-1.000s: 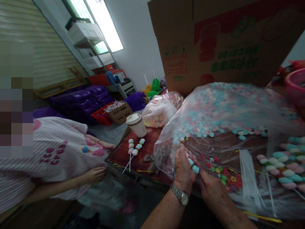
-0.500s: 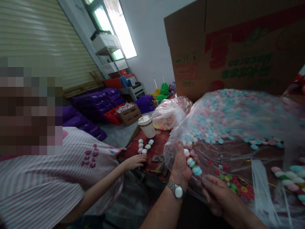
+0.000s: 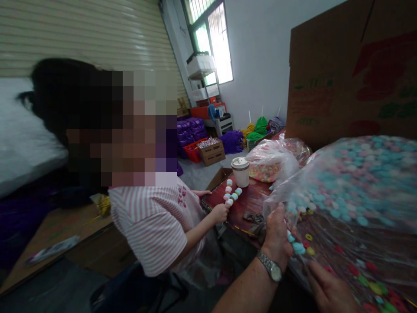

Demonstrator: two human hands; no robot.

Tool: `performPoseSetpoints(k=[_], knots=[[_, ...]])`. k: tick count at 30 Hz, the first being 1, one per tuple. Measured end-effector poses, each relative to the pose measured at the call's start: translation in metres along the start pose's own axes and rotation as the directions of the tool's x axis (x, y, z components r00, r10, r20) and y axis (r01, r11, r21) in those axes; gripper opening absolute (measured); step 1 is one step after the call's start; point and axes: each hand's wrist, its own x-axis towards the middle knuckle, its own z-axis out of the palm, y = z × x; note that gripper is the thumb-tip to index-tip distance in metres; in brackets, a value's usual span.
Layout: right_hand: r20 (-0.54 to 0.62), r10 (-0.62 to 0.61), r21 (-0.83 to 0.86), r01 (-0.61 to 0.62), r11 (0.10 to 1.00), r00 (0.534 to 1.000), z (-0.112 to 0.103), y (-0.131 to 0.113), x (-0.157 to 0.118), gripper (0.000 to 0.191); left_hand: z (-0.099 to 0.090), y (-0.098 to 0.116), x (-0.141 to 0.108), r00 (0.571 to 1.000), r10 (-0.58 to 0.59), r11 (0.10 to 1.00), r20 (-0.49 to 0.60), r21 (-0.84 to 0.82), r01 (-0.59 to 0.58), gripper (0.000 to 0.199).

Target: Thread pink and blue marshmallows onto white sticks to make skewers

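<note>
My left hand [image 3: 276,239], with a metal watch on its wrist, is wrapped round a candy skewer [image 3: 297,248] of pale blue and white marshmallow-like pieces. Much of the skewer is hidden behind the fingers. At its lower end, my right hand [image 3: 330,287] has its fingers pinched on the thin stick, slightly blurred. Just beyond both hands lies a large clear plastic bag [image 3: 276,191] full of pink, blue and white candies [image 3: 361,174]. Small coloured rings [image 3: 374,284] lie on the dark red table [image 3: 257,198] to the right.
On the left a person in a striped shirt [image 3: 153,221] grips marshmallow skewers [image 3: 230,196] in one hand [image 3: 220,214]. A lidded white cup [image 3: 241,174] stands by a smaller candy bag [image 3: 265,169]. Behind the big bag rises a cardboard box [image 3: 312,87].
The view has swung left, so the table things sit further right. The other person's hand, earlier laid flat by the skewers, now grips them. My hands stay on the same skewer.
</note>
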Motion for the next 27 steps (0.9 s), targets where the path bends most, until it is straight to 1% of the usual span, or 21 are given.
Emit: performPoseSetpoints(k=[2, 4, 6, 8, 10, 11, 13, 14, 16, 18, 20, 22, 24, 25, 27], knots=[[-0.03, -0.01, -0.01, 0.009, 1.0, 0.999, 0.001, -0.01, 0.007, 0.028, -0.004, 0.008, 0.003, 1.0, 0.006, 1.0, -0.002, -0.001, -0.006, 0.048], [-0.056, -0.023, 0.056, 0.026, 0.998, 0.998, 0.003, -0.025, 0.02, 0.029, -0.011, 0.02, 0.005, 0.999, 0.038, 0.999, 0.013, -0.01, -0.038, 0.051], [-0.04, 0.005, 0.2, 0.003, 0.98, 0.999, 0.009, -0.043, 0.039, 0.032, -0.022, 0.034, 0.004, 0.995, 0.081, 0.996, 0.052, -0.036, -0.079, 0.053], [0.049, 0.063, 0.37, -0.076, 0.926, 0.997, 0.02, -0.059, 0.06, 0.036, -0.038, 0.044, 0.002, 0.988, 0.117, 0.993, 0.104, -0.022, -0.115, 0.056], [0.141, 0.093, 0.482, -0.151, 0.863, 0.986, 0.037, -0.073, 0.081, 0.038, -0.058, 0.048, -0.001, 0.981, 0.121, 0.986, 0.152, 0.094, -0.136, 0.051], [0.176, 0.096, 0.506, -0.174, 0.845, 0.98, 0.046, -0.078, 0.089, 0.039, -0.068, 0.05, -0.001, 0.982, 0.123, 0.969, 0.143, 0.194, -0.15, 0.046], [0.226, 0.079, 0.506, -0.187, 0.842, 0.971, 0.061, -0.087, 0.1, 0.039, -0.087, 0.056, 0.003, 0.985, 0.168, 0.899, 0.047, 0.403, -0.173, 0.037], [0.249, 0.064, 0.502, -0.186, 0.845, 0.966, 0.067, -0.091, 0.103, 0.038, -0.095, 0.062, 0.007, 0.977, 0.214, 0.857, -0.016, 0.483, -0.18, 0.032], [0.275, 0.018, 0.494, -0.158, 0.855, 0.961, 0.072, -0.095, 0.102, 0.033, -0.11, 0.077, 0.019, 0.945, 0.304, 0.788, -0.119, 0.589, -0.179, 0.023], [0.265, -0.059, 0.453, -0.071, 0.889, 0.962, 0.07, -0.097, 0.094, 0.03, -0.123, 0.097, 0.034, 0.917, 0.36, 0.736, -0.174, 0.657, -0.165, 0.016], [0.265, -0.146, 0.366, 0.041, 0.93, 0.953, 0.063, -0.093, 0.083, 0.031, -0.133, 0.117, 0.046, 0.876, 0.429, 0.667, -0.221, 0.731, -0.142, 0.012], [0.241, -0.184, 0.263, 0.119, 0.957, 0.953, 0.052, -0.084, 0.069, 0.034, -0.14, 0.133, 0.051, 0.826, 0.507, 0.592, -0.245, 0.796, -0.127, 0.016], [0.169, -0.181, 0.194, 0.147, 0.97, 0.969, 0.038, -0.071, 0.053, 0.034, -0.141, 0.143, 0.046, 0.778, 0.58, 0.523, -0.242, 0.843, -0.128, 0.021], [0.102, -0.174, 0.165, 0.156, 0.974, 0.979, 0.029, -0.063, 0.044, 0.033, -0.138, 0.146, 0.04, 0.75, 0.623, 0.484, -0.222, 0.863, -0.147, 0.026], [-0.073, -0.146, 0.1, 0.153, 0.983, 0.987, 0.012, -0.047, 0.025, 0.031, -0.129, 0.142, 0.023, 0.67, 0.731, 0.378, -0.129, 0.894, -0.24, 0.037]])
